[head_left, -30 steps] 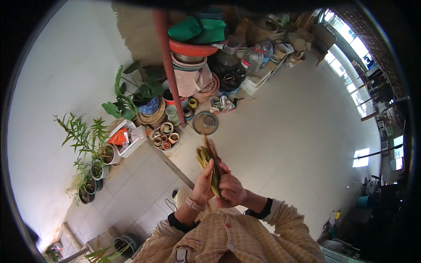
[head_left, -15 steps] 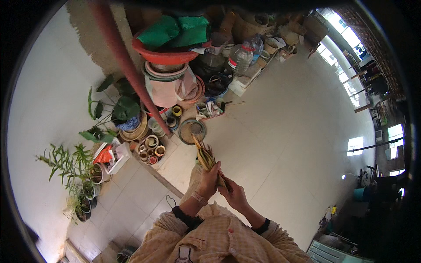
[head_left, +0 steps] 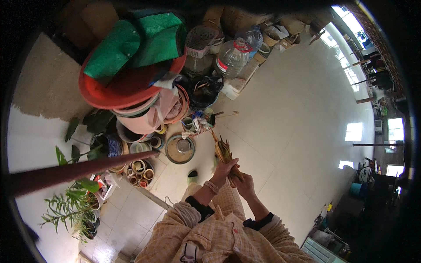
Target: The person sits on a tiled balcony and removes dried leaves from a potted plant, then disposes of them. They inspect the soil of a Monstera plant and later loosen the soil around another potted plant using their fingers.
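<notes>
While gripping a slim, tapered bundle of yellow-green and brown leaf-like strips (head_left: 223, 151) in curled fingers of the left hand (head_left: 224, 169) and right hand (head_left: 246, 186), above the pale, glossy tiled floor (head_left: 289, 131), risks shedding outer strips, probably through slackened or uneven pressure.

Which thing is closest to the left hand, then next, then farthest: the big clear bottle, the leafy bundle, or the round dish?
From the left hand, in the head view:
1. Leafy bundle: in its grip.
2. Round dish: on the floor, ahead and left.
3. Big clear bottle: much farther ahead.
</notes>
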